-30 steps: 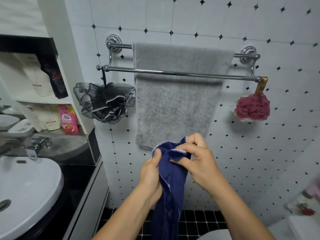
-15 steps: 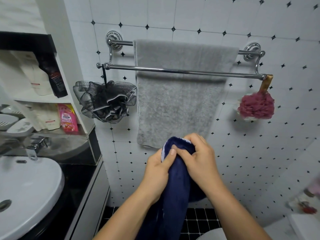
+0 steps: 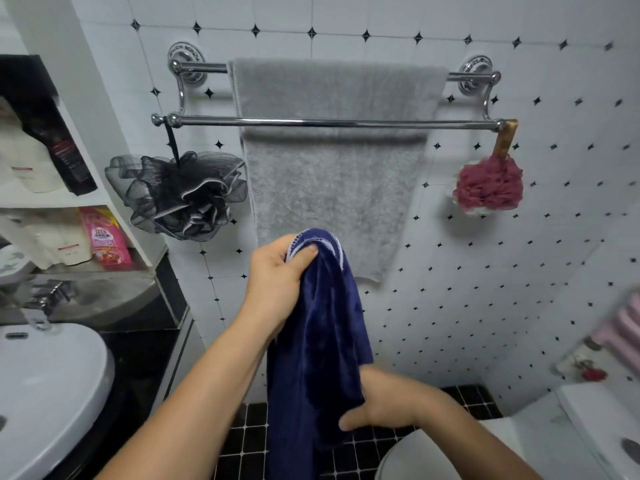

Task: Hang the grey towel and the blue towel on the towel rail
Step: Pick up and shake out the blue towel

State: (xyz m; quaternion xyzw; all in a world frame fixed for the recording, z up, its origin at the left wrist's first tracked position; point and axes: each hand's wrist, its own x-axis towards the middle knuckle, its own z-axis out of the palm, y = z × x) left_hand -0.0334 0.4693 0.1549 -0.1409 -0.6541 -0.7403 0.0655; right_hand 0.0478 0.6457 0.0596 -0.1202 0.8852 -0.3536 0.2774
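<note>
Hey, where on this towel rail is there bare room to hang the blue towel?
The front chrome bar is bare between the black mesh sponge and red sponge. The back bar is crowded by the grey towel.

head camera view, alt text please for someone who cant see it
Two bare hands, left hand high and right hand low, hold a dark blue towel below a chrome double towel rail whose back bar carries a grey towel.

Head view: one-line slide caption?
Grey towel hung on rail; both hands hold blue towel below it.
</note>
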